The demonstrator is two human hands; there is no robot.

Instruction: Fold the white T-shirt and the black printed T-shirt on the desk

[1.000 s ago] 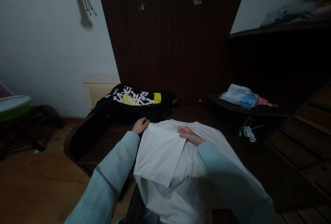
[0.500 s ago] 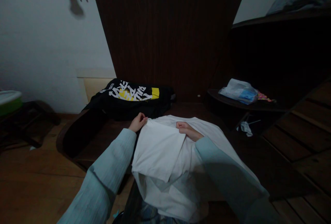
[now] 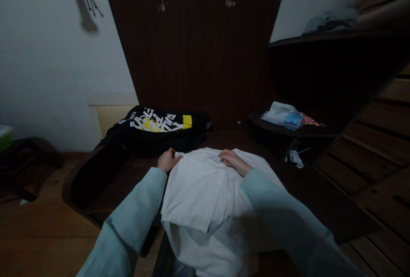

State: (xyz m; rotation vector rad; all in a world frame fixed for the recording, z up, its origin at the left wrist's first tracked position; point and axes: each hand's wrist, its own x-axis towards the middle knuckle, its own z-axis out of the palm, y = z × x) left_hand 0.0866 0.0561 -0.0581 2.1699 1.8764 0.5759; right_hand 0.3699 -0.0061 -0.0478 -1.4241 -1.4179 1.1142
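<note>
The white garment (image 3: pixel 192 187) lies on the dark wooden surface (image 3: pixel 115 187), its lower part spread over the front edge toward the person's legs, where a little blue denim (image 3: pixel 185 269) shows. A squared flap is folded over on the garment's left half, its lower corner pointing toward the front edge; looser, creased cloth lies below and to the right of it.

The left hand (image 3: pixel 168 161) is at the garment's far left corner, thumb and fingers drawn together on the cloth. The right hand (image 3: pixel 235 161) is near the garment's far edge, to the right of the left hand and well apart from it; its fingers are curled nearly closed on the cloth above the flap, the tips partly hidden. Both sleeves are pale blue.

Behind the left hand, a black garment (image 3: pixel 156 140) with white lettering and a yellow block lies along the back left corner of the surface. Past the surface's back right corner, a lower shelf (image 3: pixel 323 132) carries a clear-and-blue plastic packet (image 3: pixel 283 116) beside a pink patterned item (image 3: pixel 310 119).
</note>
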